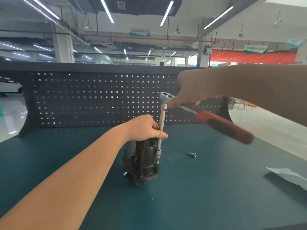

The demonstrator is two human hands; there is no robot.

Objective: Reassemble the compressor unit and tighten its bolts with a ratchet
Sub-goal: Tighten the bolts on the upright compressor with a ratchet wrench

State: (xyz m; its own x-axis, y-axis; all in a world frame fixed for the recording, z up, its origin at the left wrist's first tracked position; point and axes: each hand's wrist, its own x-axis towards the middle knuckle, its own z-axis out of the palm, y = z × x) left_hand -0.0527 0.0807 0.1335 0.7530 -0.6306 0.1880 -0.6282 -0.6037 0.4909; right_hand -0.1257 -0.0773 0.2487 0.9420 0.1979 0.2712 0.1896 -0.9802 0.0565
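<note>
Tightening a bolt on the upright compressor (144, 161), centre of the frame.

The left hand (146, 128) curls round its top and the long extension bar (161, 128), steadying both; the right hand (189, 92) apparently grips the ratchet (207, 117) near its head, fingers partly hidden. A loose socket (192, 154) lies on the green table (207, 196) nearby.

Loose socket (192, 154) on teal benchtop (207, 188); grey sheet (289, 177) right; black pegboard (93, 98) behind
</note>
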